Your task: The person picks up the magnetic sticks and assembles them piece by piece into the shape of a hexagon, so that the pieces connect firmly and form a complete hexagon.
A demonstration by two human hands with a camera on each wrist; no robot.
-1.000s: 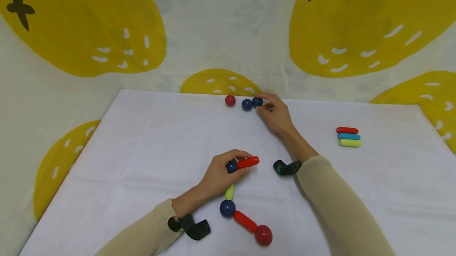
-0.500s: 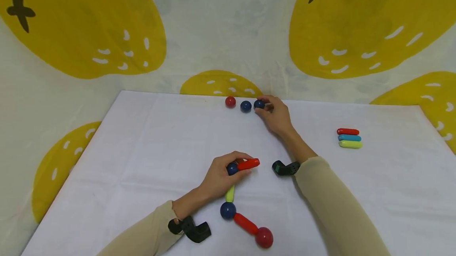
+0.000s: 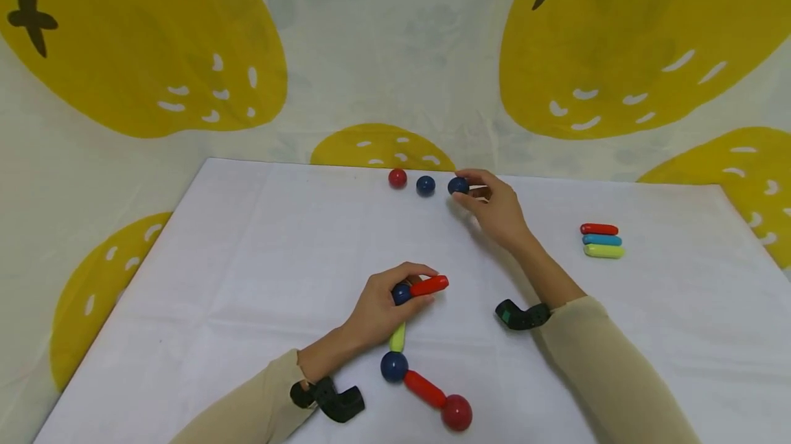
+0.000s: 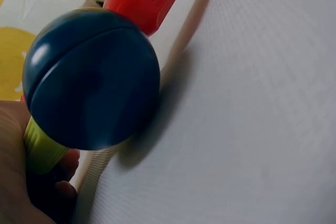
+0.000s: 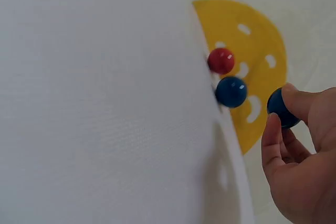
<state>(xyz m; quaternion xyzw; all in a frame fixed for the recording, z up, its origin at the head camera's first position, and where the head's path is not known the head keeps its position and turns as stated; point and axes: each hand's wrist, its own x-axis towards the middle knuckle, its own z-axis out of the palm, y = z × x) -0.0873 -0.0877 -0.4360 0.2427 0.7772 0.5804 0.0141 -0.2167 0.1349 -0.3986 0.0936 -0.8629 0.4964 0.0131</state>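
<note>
Between thumb and fingers, my right hand [image 3: 494, 209] pinches a dark blue ball [image 5: 282, 108] near the table's back edge. My left hand [image 3: 384, 303] grips a joined chain of balls and rods around its upper blue ball [image 3: 401, 293]. A red rod [image 3: 429, 285] sticks out of that ball to the right. Below it, a yellow-green rod [image 3: 397, 338] leads to a lower blue ball [image 4: 92, 80], then another red rod [image 3: 424, 389] ends at a red ball [image 3: 456, 412]. The fingers partly cover the upper ball and yellow-green rod.
A loose red ball [image 3: 397, 178] and a loose blue ball [image 3: 425, 186] lie along the back of the white table [image 3: 259, 245]. At the right, a red rod [image 3: 599, 228], a blue rod [image 3: 602, 240] and a yellow-green rod [image 3: 603, 251] lie side by side.
My right hand has drawn its blue ball rightward and slightly toward me, away from the other blue ball it was beside. The left hand and its chain stay nearly still.
</note>
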